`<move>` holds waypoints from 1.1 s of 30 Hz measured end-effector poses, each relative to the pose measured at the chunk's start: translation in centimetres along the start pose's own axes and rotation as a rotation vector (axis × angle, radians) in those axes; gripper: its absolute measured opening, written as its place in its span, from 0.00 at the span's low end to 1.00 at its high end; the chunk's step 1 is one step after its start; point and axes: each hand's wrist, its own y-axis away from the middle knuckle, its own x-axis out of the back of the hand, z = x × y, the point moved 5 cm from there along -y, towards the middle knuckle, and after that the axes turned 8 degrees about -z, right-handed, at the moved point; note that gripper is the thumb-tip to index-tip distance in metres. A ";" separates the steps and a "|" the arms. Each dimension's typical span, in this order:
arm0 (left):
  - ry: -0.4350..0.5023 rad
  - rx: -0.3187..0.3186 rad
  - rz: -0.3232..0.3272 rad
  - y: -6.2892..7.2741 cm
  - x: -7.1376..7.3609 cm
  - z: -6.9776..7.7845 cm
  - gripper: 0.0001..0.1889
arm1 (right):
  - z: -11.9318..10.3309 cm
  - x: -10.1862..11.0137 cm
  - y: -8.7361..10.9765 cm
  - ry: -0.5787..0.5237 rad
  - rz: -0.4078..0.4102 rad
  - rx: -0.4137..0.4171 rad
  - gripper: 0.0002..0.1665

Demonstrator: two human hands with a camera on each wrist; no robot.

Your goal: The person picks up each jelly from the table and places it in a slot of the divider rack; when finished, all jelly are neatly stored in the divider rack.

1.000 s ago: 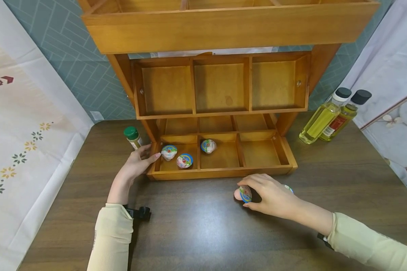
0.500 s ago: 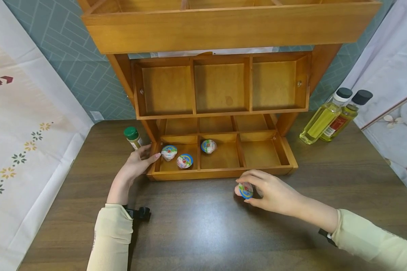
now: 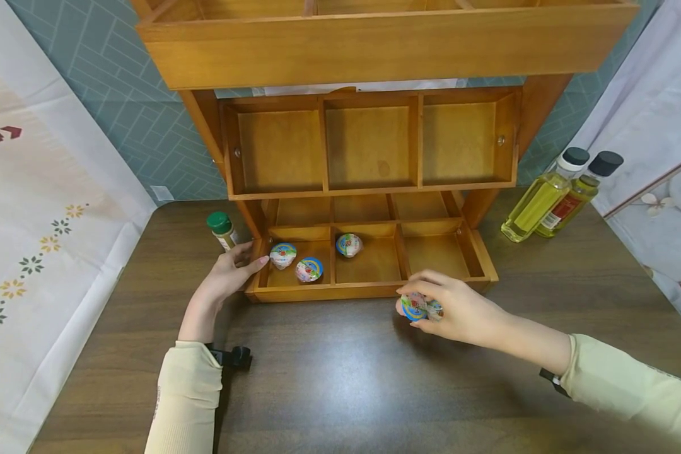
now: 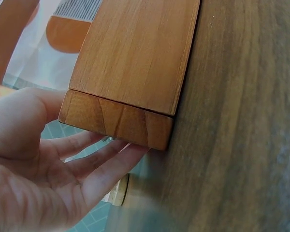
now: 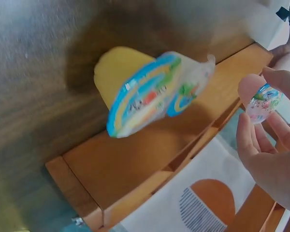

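My right hand (image 3: 456, 312) pinches a small jelly cup (image 3: 413, 308) between thumb and fingers, its printed blue-rimmed lid showing, just in front of the wooden rack (image 3: 374, 290). The right wrist view also shows this held jelly cup (image 5: 265, 102) at the fingertips. Close to that camera are a yellow jelly cup (image 5: 121, 72) and a clear-sided cup (image 5: 203, 72) beside it; the hand and forearm hide them from the head view. My left hand (image 3: 224, 277) holds the rack's lower left end, thumb over the top edge, fingertips (image 4: 135, 152) against the outer side.
Two jelly cups (image 3: 309, 270) lie in the rack's lower left compartment, and another jelly cup (image 3: 349, 245) in the lower middle one. A green-capped jar (image 3: 221, 228) stands beside the left hand. Oil bottles (image 3: 545, 198) stand right of the rack on the brown table (image 3: 340, 378).
My right hand has moved a little forward toward the rack with the jelly cup. A lid visible behind that hand a second ago is now covered. The left hand keeps its place.
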 end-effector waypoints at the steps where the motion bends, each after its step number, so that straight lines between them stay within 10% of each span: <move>1: 0.001 0.000 0.000 0.0 0.0 0.0 0.40 | 0.1 0.1 -0.1 -0.002 -0.001 -0.004 0.28; 18: 0.032 0.006 0.004 -0.1 0.0 -0.1 0.40 | 2.4 3.7 -4.5 -0.074 0.023 -0.129 0.29; 33: 0.035 0.004 0.014 -0.2 0.0 -0.1 0.38 | 4.8 2.5 -7.7 -0.117 -0.147 -0.118 0.31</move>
